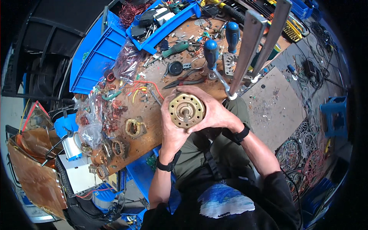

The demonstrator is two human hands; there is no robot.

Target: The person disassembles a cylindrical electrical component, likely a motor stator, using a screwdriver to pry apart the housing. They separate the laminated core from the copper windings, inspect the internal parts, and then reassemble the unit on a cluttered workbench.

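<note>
Round brass-coloured metal part (176, 104) is sitting between my two palms, in front of my lap by the near edge of the tabletop (151, 143). Its pierced end face is facing up at me, ring of small holes running round it, short shaft (186, 114) standing up at its centre. My left hand (171, 132) is curving round its left side; my right hand (216, 111) is wrapping its right side, fingers reaching over the far rim, thumb lying along the near side. Both hands are cupped to the part's width and are gripping it. Forearms are coming up from below, elbows bent, wrists angling inward, each wearing a black band.

Writing: blue-and-white print (226, 201) is showing on my black shirt; markings on the blue-handled screwdriver (232, 36) are too small to tell.

Just beyond my hands, dark red-handled pliers (193, 81) are lying, with a green-handled screwdriver (176, 50) farther back. A ring-shaped core (143, 129) is resting left of my left hand. Two metal bars (249, 48) are rising on the right. Farther out, a blue bin (97, 63) is standing left, and tangled cables (303, 157) are covering floor at right.
</note>
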